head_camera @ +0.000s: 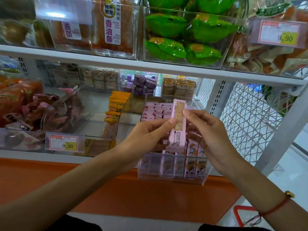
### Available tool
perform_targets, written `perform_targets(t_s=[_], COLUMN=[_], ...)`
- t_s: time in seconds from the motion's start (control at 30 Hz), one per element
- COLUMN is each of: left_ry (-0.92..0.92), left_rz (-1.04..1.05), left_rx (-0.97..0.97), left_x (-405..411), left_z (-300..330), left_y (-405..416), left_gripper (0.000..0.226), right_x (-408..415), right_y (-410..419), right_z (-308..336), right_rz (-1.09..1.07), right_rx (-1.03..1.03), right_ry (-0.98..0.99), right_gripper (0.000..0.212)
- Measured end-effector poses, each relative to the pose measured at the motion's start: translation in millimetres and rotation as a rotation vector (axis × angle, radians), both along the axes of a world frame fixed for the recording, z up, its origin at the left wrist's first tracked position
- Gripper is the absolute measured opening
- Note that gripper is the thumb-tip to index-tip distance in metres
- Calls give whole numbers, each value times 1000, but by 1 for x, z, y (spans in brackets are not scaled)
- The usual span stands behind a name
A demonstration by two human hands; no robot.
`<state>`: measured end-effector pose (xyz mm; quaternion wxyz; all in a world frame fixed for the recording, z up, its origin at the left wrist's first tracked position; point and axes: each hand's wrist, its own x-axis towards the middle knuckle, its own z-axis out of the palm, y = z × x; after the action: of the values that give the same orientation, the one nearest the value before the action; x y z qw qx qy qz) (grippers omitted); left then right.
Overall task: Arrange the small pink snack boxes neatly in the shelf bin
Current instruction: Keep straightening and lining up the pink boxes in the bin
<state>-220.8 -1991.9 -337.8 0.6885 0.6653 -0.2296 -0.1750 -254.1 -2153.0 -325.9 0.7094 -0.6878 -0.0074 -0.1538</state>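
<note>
we've got both hands up over the clear plastic bin [171, 174], sharing one slim pink box [177, 125]. it's a long flat rectangle, matte pink, printed back toward us with a tan text panel, standing nearly upright above the bin's middle. our left hand [148, 132] pinches its left edge with a fingertip, fingers curled behind; our right hand [208, 130] pinches the right edge near the top with a fingertip. below, more pink boxes [156, 110] lie in flat rows at the bin's back, and others stand upright against the glossy front wall. yellow packs [115, 107] sit just left.
</note>
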Motion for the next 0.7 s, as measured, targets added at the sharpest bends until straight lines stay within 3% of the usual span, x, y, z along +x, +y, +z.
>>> perform_targets(t_s=[0.2,0.5,0.7], left_ry=[-83,-409,-458], left_rz=[-65,-28,1], left_rx=[-7,23,42], left_x=[3,6,9], left_z=[-1,-1,-5], left_y=[4,14,15], left_gripper=[30,50,46], right_x=[-1,-9,-9], right_y=[-2,-7,-5], right_z=[5,8,7], right_rz=[71,256,236], right_rx=[33,-148,-244], right_ry=[-106,-296,-331], right_gripper=[46,33,35])
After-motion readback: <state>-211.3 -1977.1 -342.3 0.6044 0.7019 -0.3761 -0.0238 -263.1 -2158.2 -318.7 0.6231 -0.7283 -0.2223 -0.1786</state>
